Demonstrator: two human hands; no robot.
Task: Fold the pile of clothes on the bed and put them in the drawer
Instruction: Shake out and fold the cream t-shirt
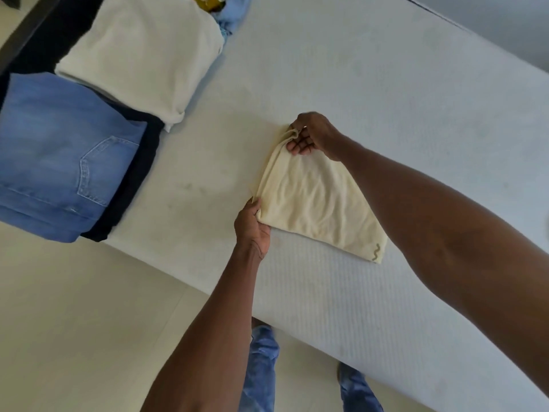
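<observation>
Both hands, left (pixel 252 226) and right (pixel 312 135), pinch one cream garment (pixel 320 203); perhaps four folded pieces (pixel 142 55) nearby.

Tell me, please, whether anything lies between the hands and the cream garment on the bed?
Nothing does: the left hand and right hand both already grip the folded cream cloth garment at its edge. The drawer is not in view.

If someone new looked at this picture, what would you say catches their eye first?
Most likely the pale yellow garment in the middle of the bed, gripped along one edge by both hands: the left hand at the near corner and the right hand at the far one. Next come the folded clothes at the upper left, blue jeans beside a cream garment, both lying on dark fabric.
</observation>
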